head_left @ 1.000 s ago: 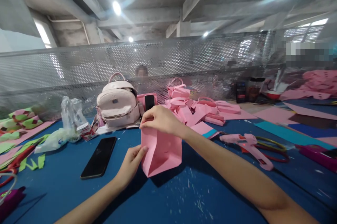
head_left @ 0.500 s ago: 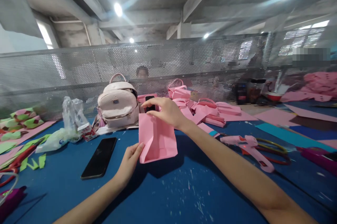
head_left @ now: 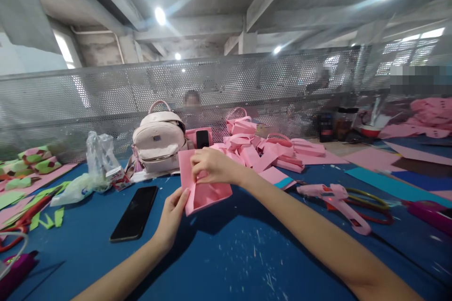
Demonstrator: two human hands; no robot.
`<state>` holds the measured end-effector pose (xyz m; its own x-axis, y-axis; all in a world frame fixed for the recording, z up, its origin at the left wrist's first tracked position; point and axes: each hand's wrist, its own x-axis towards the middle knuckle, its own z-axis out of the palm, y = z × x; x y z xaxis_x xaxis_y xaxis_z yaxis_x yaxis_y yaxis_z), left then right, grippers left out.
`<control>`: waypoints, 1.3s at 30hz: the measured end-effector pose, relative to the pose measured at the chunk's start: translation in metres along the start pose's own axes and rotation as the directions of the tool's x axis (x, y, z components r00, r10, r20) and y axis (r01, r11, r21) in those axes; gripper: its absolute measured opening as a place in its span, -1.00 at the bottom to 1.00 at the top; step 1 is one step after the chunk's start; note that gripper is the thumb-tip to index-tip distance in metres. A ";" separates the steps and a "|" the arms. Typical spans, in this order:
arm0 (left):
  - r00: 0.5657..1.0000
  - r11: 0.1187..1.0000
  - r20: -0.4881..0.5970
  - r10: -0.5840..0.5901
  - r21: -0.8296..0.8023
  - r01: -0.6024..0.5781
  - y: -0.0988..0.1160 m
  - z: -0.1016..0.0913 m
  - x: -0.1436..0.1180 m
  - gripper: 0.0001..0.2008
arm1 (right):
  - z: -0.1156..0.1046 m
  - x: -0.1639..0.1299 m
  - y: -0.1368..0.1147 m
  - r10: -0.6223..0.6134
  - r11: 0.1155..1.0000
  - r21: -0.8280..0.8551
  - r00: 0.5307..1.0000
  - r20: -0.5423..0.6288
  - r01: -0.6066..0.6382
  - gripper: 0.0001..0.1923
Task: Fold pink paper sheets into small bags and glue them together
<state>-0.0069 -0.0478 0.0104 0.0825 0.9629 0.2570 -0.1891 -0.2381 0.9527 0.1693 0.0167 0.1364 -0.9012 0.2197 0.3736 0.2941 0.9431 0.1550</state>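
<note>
A pink folded bag-like piece (head_left: 212,196), made from thin sheet, is held up over the blue table in front of me. My left hand (head_left: 170,218) pinches its lower left edge, with the thumb on the near face. My right hand (head_left: 216,167) has its fingers curled and pressed against the inner fold near the upper left; the fingertips are partly hidden in the piece. A pink glue gun (head_left: 341,202) lies on the table to the right of my right forearm. Left of my left hand lies a black phone (head_left: 134,213).
Behind stand a pale backpack (head_left: 158,143) and a pile of pink cut pieces (head_left: 254,148). Plastic bags (head_left: 99,155), red-handled scissors (head_left: 26,218) and green scraps lie left. Coloured sheets (head_left: 391,183) spread right. A perforated metal screen (head_left: 226,79) closes the far side; people show behind it.
My right hand has moved from above the top edge down into the fold of the pink piece. The piece has tilted and shifted slightly left with my left hand still gripping it.
</note>
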 end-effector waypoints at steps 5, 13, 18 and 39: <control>0.999 0.997 -0.001 -0.040 -0.069 0.040 0.001 0.001 -0.002 -0.58 | 0.002 0.000 0.002 -0.014 1.000 -0.008 1.000 -0.013 0.014 -0.89; 0.998 0.988 0.023 -0.053 -0.146 0.055 0.007 0.005 -0.006 -0.55 | 0.009 -0.001 0.003 -0.054 0.998 0.011 0.998 -0.026 0.055 -0.88; 0.998 0.979 0.039 -0.053 -0.195 0.059 0.004 0.004 -0.003 -0.62 | 0.023 0.003 -0.005 -0.105 0.992 0.073 0.994 -0.031 0.107 -0.83; 0.986 0.918 0.103 0.130 -0.388 -0.081 -0.003 0.002 0.003 -0.20 | 0.044 0.006 -0.007 -0.122 0.971 0.179 0.972 -0.199 0.158 -0.62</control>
<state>-0.0039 -0.0448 0.0082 0.1574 0.9055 0.3940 -0.5595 -0.2470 0.7912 0.1480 0.0222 0.0968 -0.8488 0.0492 0.5264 0.0859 0.9953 0.0456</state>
